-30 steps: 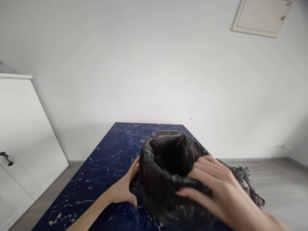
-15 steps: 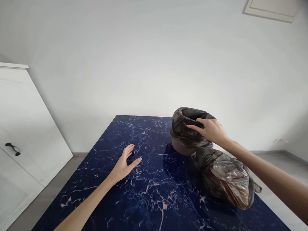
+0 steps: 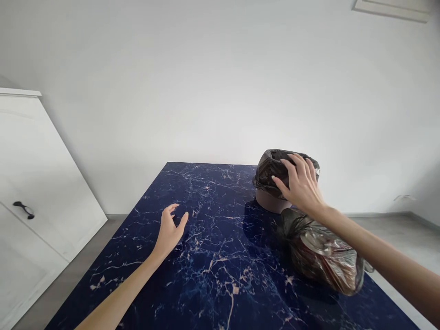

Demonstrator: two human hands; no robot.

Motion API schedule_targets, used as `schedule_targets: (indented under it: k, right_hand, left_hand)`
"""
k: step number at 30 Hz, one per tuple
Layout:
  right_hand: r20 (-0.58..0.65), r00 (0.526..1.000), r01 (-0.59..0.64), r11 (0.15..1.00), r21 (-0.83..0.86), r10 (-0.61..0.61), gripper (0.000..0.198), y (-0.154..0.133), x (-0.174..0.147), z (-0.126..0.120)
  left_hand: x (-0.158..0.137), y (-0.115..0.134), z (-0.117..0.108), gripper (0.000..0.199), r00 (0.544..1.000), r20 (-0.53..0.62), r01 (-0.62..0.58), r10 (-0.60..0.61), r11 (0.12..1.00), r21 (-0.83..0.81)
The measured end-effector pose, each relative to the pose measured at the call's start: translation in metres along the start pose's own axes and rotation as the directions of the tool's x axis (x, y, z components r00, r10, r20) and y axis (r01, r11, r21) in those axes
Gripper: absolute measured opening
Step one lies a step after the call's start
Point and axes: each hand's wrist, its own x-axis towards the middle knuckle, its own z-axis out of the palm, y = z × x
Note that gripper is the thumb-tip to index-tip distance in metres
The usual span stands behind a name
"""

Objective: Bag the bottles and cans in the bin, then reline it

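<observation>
A white cabinet [image 3: 37,183] with a dark handle stands far to the left of the small bin [image 3: 271,199], off the dark blue marbled table [image 3: 206,275] on which the bin sits. The left hand [image 3: 169,231] comes next, well to the left of the bin and nearer the person than it; the hand is empty, with its fingers loosely spread and slightly curled, low over the tabletop, though whether the fingertips touch the surface cannot be told. Bare table lies between this hand and the bin. The bin stands upright near the far right corner of the table, its long axis vertical and its mouth facing up, lined with a black bag [image 3: 271,169] whose edge is folded down over the rim. The right hand [image 3: 302,188] is the nearer hand by far: it lies against the bin's right, near side, with fingers spread and laid over the bagged rim, the thumb pointing left across the liner, a resting touch more than a closed grip. Its forearm runs back to the lower right corner of the view. Just in front of the bin, towards the person and under that forearm, a filled, tied dark bag [image 3: 323,256] lies on its side, close to the bin's base and near the right edge of the table.
</observation>
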Motion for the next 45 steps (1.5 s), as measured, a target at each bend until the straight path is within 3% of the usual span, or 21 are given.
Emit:
schedule_targets:
  k: [3,6,9,12,15,20,31,39,45]
  right_hand:
    - [0.095,0.988,0.111,0.989,0.103,-0.12,0.065,-0.056,-0.035,-0.009]
    - [0.269,0.949,0.099,0.966,0.237,-0.164,0.073,-0.113,-0.075,-0.006]
    - [0.458,0.883,-0.08,0.93,0.36,-0.101,0.079,-0.152,-0.102,0.016]
    - [0.642,0.767,-0.309,0.878,0.364,0.003,0.086,-0.17,-0.11,0.05]
    - [0.718,0.694,-0.364,0.888,0.283,0.056,0.094,-0.174,-0.104,0.078]
    - [0.729,0.68,-0.353,0.907,0.23,0.08,0.098,-0.174,-0.094,0.099]
    - [0.749,0.65,-0.372,0.914,0.164,0.131,0.086,-0.177,-0.089,0.103]
    - [0.745,0.656,-0.373,0.911,0.176,0.125,0.085,-0.175,-0.088,0.103]
    - [0.745,0.656,-0.385,0.903,0.189,0.123,0.084,-0.174,-0.087,0.102]
  left_hand:
    - [-0.002,0.0,0.0,0.069,1.0,-0.019,-0.017,0.018,0.999,0.039]
    - [-0.003,0.0,0.001,0.076,0.999,-0.025,-0.029,0.032,0.996,0.087]
    - [-0.001,-0.001,0.004,0.085,0.998,-0.01,-0.053,0.055,0.987,0.15]
    - [0.003,-0.005,0.008,0.093,0.995,0.004,-0.095,0.096,0.967,0.237]
    - [0.008,-0.008,0.014,0.101,0.991,0.02,-0.134,0.135,0.934,0.333]
    - [0.019,-0.012,0.025,0.111,0.99,0.061,-0.141,0.128,0.871,0.471]
    - [0.072,-0.017,0.045,0.104,0.997,0.021,0.039,-0.076,0.712,0.701]
    - [0.107,-0.022,0.055,0.101,0.981,-0.046,0.154,-0.186,0.623,0.767]
    - [0.12,-0.025,0.057,0.1,0.973,-0.048,0.175,-0.227,0.584,0.793]
